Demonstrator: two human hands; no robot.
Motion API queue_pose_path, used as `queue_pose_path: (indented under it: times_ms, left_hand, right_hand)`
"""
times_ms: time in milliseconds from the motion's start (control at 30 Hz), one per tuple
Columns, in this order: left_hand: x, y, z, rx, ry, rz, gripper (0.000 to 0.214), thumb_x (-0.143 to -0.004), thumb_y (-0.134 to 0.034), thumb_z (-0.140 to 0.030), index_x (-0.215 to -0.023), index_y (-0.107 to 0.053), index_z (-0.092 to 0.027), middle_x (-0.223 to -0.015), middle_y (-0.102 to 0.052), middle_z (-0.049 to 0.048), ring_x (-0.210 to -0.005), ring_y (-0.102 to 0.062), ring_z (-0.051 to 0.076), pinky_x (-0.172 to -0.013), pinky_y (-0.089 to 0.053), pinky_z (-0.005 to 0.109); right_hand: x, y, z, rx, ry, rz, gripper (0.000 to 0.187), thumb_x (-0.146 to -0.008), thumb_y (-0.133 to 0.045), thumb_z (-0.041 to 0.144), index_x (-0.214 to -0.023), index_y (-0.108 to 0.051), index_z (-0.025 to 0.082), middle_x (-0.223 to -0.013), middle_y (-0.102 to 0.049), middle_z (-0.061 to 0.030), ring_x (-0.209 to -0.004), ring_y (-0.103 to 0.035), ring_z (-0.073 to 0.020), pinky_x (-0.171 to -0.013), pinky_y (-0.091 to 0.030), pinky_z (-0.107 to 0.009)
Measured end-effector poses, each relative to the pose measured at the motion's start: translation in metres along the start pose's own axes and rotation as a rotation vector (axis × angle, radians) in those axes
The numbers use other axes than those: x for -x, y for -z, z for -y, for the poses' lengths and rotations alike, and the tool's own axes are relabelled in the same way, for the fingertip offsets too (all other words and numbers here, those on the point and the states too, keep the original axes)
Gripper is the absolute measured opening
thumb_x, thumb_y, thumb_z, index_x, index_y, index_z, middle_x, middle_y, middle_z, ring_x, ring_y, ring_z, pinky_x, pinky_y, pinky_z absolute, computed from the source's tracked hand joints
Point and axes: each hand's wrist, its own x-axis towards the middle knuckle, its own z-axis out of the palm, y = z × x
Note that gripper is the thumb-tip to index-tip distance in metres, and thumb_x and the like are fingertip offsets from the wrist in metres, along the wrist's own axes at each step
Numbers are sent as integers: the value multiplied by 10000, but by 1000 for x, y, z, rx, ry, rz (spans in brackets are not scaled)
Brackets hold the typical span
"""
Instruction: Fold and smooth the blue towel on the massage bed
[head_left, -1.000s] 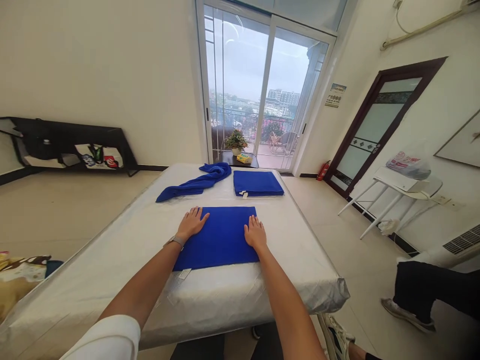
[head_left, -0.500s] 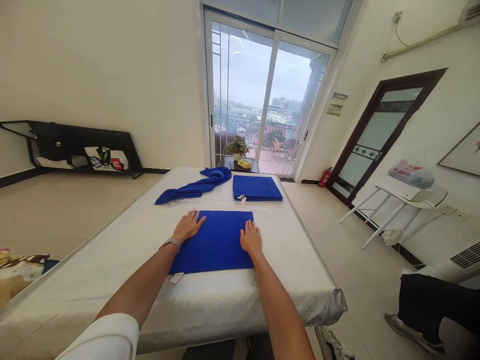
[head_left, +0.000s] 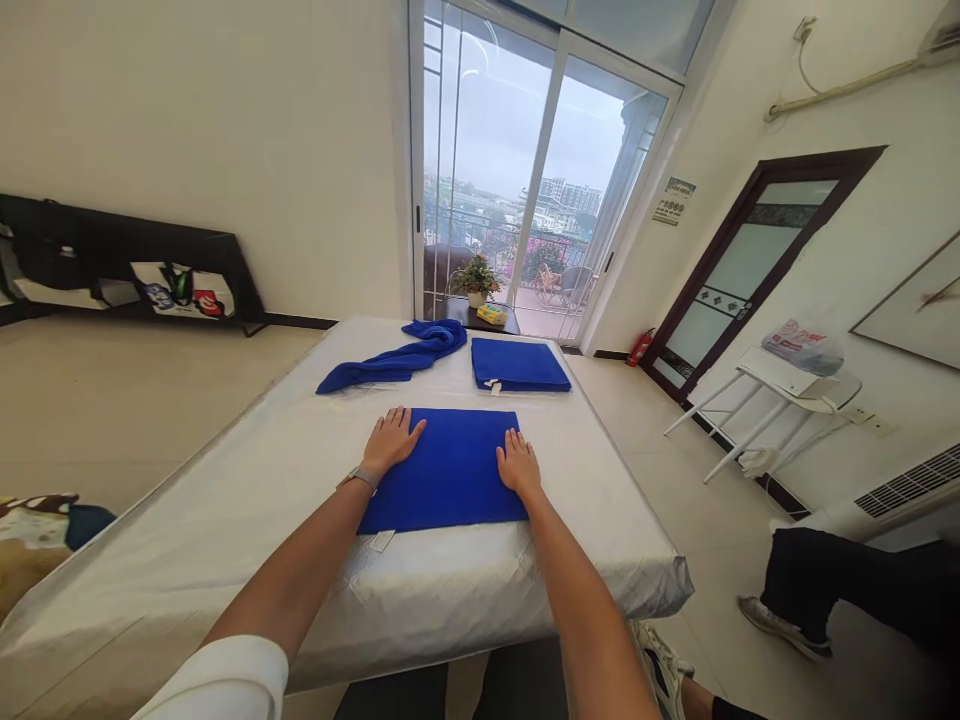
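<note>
Left hand (head_left: 391, 441) and right hand (head_left: 518, 464) are lying open and flat, fingers spread and neither one gripping, on a folded blue towel (head_left: 442, 470), one near each side edge. The towel is sitting square in front of the person on a plastic-wrapped mattress (head_left: 592, 560), with a white tag (head_left: 382, 541) showing at its near edge. A watch (head_left: 362, 478) is circling the left wrist, just beside the cloth. The plastic is looking slick, so a hard push from the palms risks sliding the towel askew, and a dragging hand could be rucking its top layer — the watch might snag the pile too. Farther along the mattress, a second folded towel (head_left: 520, 365) and a crumpled towel (head_left: 390, 362) are lying side by side. Beyond them, a side table (head_left: 480, 320) is carrying a potted plant (head_left: 475, 282) near a glass door (head_left: 480, 150) — and a co-worker's leg (head_left: 810, 580) is showing at right.
</note>
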Motion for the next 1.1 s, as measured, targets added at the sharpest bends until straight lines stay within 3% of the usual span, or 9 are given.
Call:
queue_pose_path:
  times_ms: [233, 333, 500, 567, 633, 767, 900, 1000, 1100]
  left_hand:
    - [-7, -5, -2, -76, 48, -54, 896, -944, -132, -679, -1521, -351, -29, -1589, -346, 218, -1518, -211, 341, -1222, -138, 534]
    - [-6, -9, -43, -79, -31, -94, 905, -955, -120, -660, -1498, -368, 20, -1575, -356, 246, -1514, -223, 345, -1229, -126, 509]
    - [2, -35, -147, 43, -414, -5, 739, -1000, -127, -554, -1542, -345, -102, -1610, -326, 169, -1520, -230, 276, -1231, -152, 453]
    - [4, -47, -172, 51, -463, 28, 665, -1011, -145, -511, -1542, -364, -175, -1599, -363, 137, -1512, -256, 256, -1217, -196, 452]
    - [6, -54, -179, 35, -450, 44, 638, -1016, -144, -492, -1541, -368, -207, -1579, -400, 131, -1498, -293, 257, -1201, -231, 470]
    - [12, -49, -150, -5, -387, 69, 720, -999, -124, -566, -1565, -305, -159, -1608, -333, 152, -1514, -248, 275, -1215, -197, 483]
    - [21, -28, -73, -59, -202, 136, 791, -974, -125, -632, -1569, -280, -135, -1634, -277, 131, -1527, -200, 282, -1227, -168, 499]
    - [35, -15, -5, -120, -71, 109, 771, -973, -142, -614, -1557, -318, -142, -1631, -283, 142, -1525, -198, 308, -1214, -190, 537]
    - [54, -4, 35, -138, 36, 81, 801, -971, -139, -608, -1564, -273, -86, -1632, -264, 174, -1516, -229, 314, -1204, -236, 521]
  right_hand:
    - [1, 1, 1, 19, 9, 5, 641, -1036, -164, 417, -1597, -201, 109, -1663, -179, -57, -1538, -116, -161, -1234, -84, -359]
    - [1, 1, 2, 9, 16, -1, 639, -1038, -164, 415, -1596, -206, 108, -1661, -184, -69, -1537, -124, -168, -1234, -87, -362]
    - [3, 0, -1, 10, 51, -23, 620, -1027, -218, 355, -1589, -231, 93, -1661, -184, -92, -1538, -123, -190, -1230, -94, -375]
    - [4, -1, -3, 5, 80, -22, 614, -1012, -250, 300, -1591, -227, 99, -1663, -175, -87, -1540, -112, -190, -1229, -94, -369]
    - [4, -2, -4, -14, 85, -28, 612, -1007, -250, 276, -1593, -224, 102, -1662, -183, -83, -1539, -114, -188, -1228, -96, -368]
    - [4, -4, -2, -61, 50, -58, 615, -1028, -200, 346, -1586, -247, 91, -1652, -218, -97, -1536, -135, -195, -1232, -92, -389]
    - [3, -4, -1, -96, 47, -57, 644, -1032, -182, 399, -1587, -229, 75, -1654, -211, -89, -1537, -126, -193, -1238, -77, -387]
    - [3, -4, -1, -103, 48, -42, 646, -1032, -175, 402, -1588, -221, 77, -1657, -204, -83, -1537, -123, -189, -1239, -74, -386]
    - [4, -4, -1, -96, 44, -53, 643, -1030, -184, 398, -1585, -233, 76, -1656, -204, -85, -1536, -127, -187, -1237, -77, -387]
